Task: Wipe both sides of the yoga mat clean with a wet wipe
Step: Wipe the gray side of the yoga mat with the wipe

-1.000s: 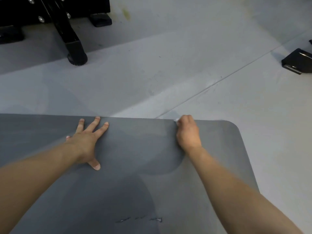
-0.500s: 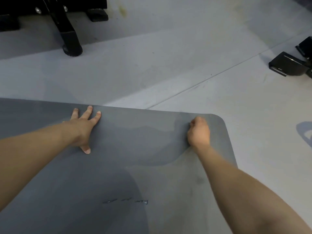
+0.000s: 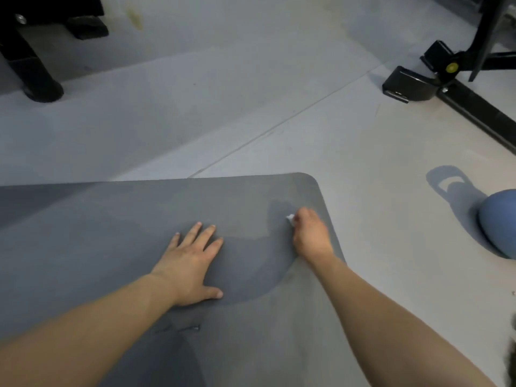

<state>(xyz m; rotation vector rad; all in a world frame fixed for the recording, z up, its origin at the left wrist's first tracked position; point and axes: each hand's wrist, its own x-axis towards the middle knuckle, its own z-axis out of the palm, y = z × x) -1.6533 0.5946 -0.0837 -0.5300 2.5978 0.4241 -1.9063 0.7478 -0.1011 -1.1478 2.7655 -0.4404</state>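
Observation:
A grey yoga mat [image 3: 117,224] lies flat on the floor and fills the lower left of the head view, its rounded far right corner near the middle. My left hand [image 3: 192,263] presses flat on it with fingers spread. My right hand [image 3: 310,236] is curled around a white wet wipe [image 3: 290,219] near the mat's right edge; only a small corner of the wipe shows. A darker damp patch spreads on the mat between and beyond my hands.
Black gym equipment feet [image 3: 33,76] stand at the far left. A black bench frame [image 3: 424,82] sits at the far right. A blue kettlebell [image 3: 499,222] rests on the grey floor right of the mat.
My right hand has slid with the wipe toward the mat's right edge and back from the far edge. The view has swung right, showing the kettlebell and bench frame.

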